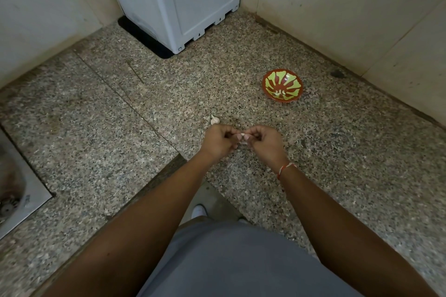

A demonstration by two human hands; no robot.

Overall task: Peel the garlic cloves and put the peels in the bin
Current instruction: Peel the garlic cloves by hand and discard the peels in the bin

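Pinching small white garlic clove between curled fingertips of my left hand and right hand, above speckled granite counter. Loose whitish garlic piece lies on counter just beyond left hand. Red-and-green patterned round bowl sits well apart, toward right. Grey plastic appliance stands in corner.

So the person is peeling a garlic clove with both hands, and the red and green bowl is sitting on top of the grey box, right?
Not quite. Both hands, left hand and right hand, do hold a garlic clove, but the red and green bowl sits on the speckled counter, apart from the grey box in the corner. The head view shows it.
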